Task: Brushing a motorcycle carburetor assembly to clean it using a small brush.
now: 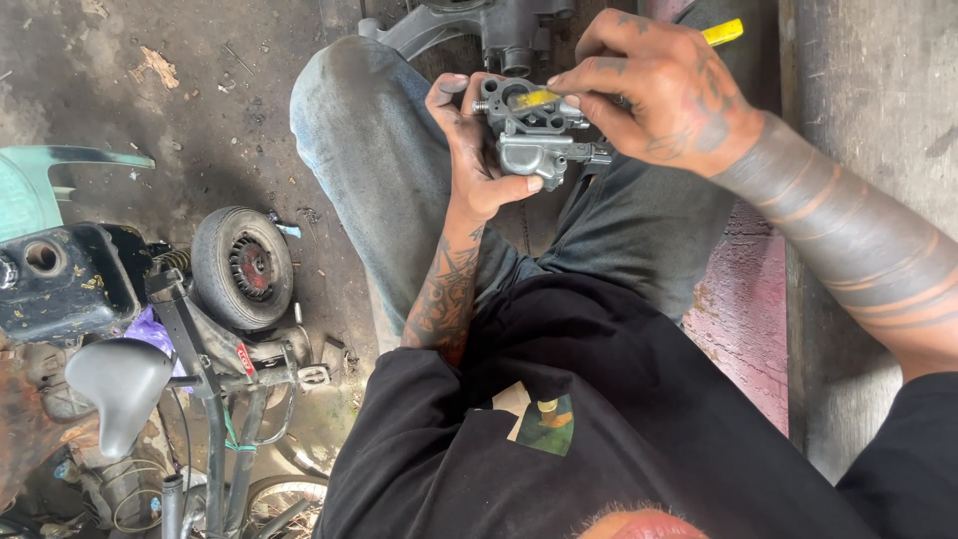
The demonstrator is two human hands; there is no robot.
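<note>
Grimy concrete floor (pixel 200 120), person sitting, knees up in dirty jeans (pixel 379 150). Left hand (pixel 469 150) wrapped round small grey carburetor (pixel 534 130), fingers curled tight under it, thumb on near side. Right hand (pixel 659 90) pinching yellow-handled tool (pixel 723 32), fingertips narrow, tip poking into carb's top opening right between both sets of fingers. Bigger grey engine casting (pixel 489 30) just beyond fingertips. Small wheel (pixel 242 267) and grey saddle (pixel 120 384) well off to left-hand side.

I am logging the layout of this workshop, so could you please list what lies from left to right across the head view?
Dark fuel tank → grey saddle → small wheel → left hand → grey carburettor → right hand → yellow tool tip.
</note>
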